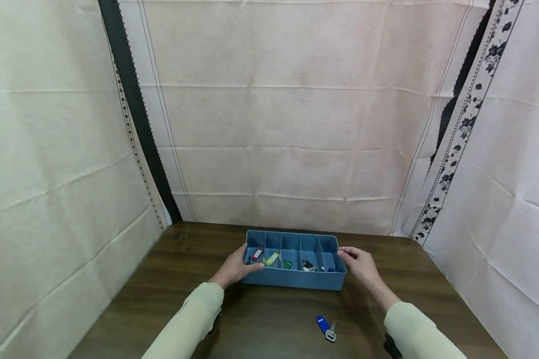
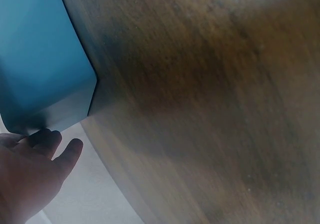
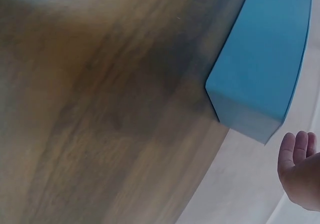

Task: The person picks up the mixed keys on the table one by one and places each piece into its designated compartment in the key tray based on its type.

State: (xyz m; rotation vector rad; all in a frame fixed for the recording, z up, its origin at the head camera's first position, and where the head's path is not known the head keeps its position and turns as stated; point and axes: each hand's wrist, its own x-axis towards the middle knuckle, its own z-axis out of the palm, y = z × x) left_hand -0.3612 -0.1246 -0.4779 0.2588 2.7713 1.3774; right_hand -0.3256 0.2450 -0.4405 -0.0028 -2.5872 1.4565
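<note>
A blue box [image 1: 292, 280] with several compartments in a row stands on the table. My left hand [image 1: 235, 269] holds its left end, thumb along the front rim and fingers at the end wall. At the right end, the thumb and index finger of my right hand [image 1: 364, 267] pinch the rim, while its other fingers stand apart from the wall in the right wrist view. Inside lie a red tag [image 1: 257, 254], a yellow-green tag [image 1: 272, 258], a green tag [image 1: 287, 264], dark and metallic pieces [image 1: 308, 266], and a partly hidden blue piece [image 1: 331, 269].
A blue key tag [image 1: 322, 324] with a silver key [image 1: 331, 334] lies on the brown wooden table [image 1: 269, 319], in front of the box toward the right. Pale cloth [image 1: 274, 124] hangs behind the table and on both sides.
</note>
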